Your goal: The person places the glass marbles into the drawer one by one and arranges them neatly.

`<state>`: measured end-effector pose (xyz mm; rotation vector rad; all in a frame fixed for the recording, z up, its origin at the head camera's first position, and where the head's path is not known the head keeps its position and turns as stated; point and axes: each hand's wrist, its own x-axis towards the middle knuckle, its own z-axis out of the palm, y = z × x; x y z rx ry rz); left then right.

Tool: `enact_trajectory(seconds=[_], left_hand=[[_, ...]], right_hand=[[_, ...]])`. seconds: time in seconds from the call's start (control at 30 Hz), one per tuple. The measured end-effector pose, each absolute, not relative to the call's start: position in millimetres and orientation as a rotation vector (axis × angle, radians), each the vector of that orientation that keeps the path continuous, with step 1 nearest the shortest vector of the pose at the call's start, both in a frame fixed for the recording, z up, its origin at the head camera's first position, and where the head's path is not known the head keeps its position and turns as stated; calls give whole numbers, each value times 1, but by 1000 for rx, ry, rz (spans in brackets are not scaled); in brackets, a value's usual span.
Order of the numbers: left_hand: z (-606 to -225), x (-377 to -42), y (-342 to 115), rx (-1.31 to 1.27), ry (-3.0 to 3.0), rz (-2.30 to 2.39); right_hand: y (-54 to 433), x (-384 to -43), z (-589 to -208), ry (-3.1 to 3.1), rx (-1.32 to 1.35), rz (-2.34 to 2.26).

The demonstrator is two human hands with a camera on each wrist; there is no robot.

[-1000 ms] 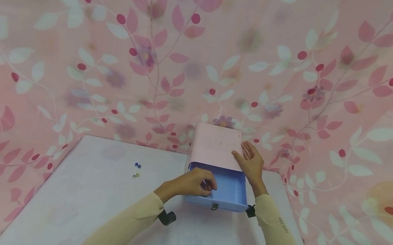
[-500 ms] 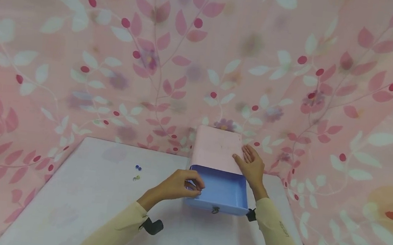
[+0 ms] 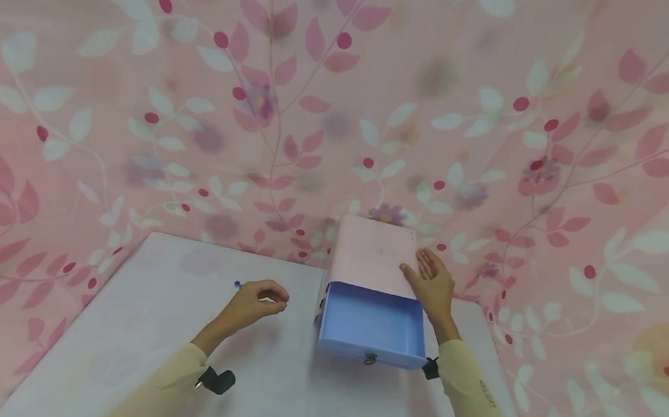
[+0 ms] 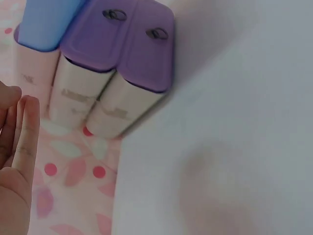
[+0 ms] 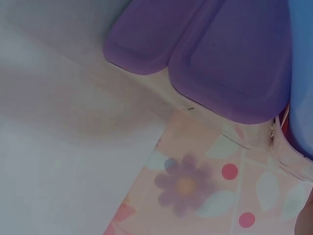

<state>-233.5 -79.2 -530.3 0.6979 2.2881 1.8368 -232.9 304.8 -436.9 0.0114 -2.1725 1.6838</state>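
A small drawer cabinet (image 3: 375, 254) with a pale pink top stands against the back wall, right of centre. Its top blue drawer (image 3: 369, 350) is pulled out, and nothing shows inside. Two purple drawers (image 4: 100, 36) with ring pulls sit pushed in below. My right hand (image 3: 433, 288) rests on the cabinet's right edge, thumb on the top, fingers along the side. To the left of the cabinet, my left hand (image 3: 252, 306) hovers over the table, fingers loosely bent and nothing visible between them. Just behind it a blue bead (image 3: 238, 284) peeks out; the other beads are hidden.
The white-covered table (image 3: 126, 350) extends left of and in front of the cabinet. A pink leaf-patterned cloth (image 3: 298, 94) hangs close behind it and on both sides. The pulled-out drawer overhangs the table.
My left hand has lifted out of the blue drawer and moved left across the table, now covering most of the small beads. My right hand stays on the cabinet; the drawer remains pulled out.
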Motion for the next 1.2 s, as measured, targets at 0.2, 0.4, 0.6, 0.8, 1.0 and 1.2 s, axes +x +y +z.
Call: enact_trajectory(seconds=[0.2,0.4,0.6,0.8,1.0,1.2], left_hand=[[-544,-234,-98,624,2381,1775],[-559,-241,-123,495,2499,1727],[-579,-249,-146,284,2601,1651],[-591,-249,-156,174,2678,1552],[-601,-250,-161,80,2708,1512],[-607,-254,-163,32,2736,1487]], right_hand=[[307,-234,-440,-2158,34,1691],[307,-234,-442,-2156,26,1694],[305,-234,-440,-2163,11,1694],[306,-236,-439,-2150,3,1699],[314,-247,-456,-2151,-36,1672],[318,-252,-464,-2152,-19,1636]])
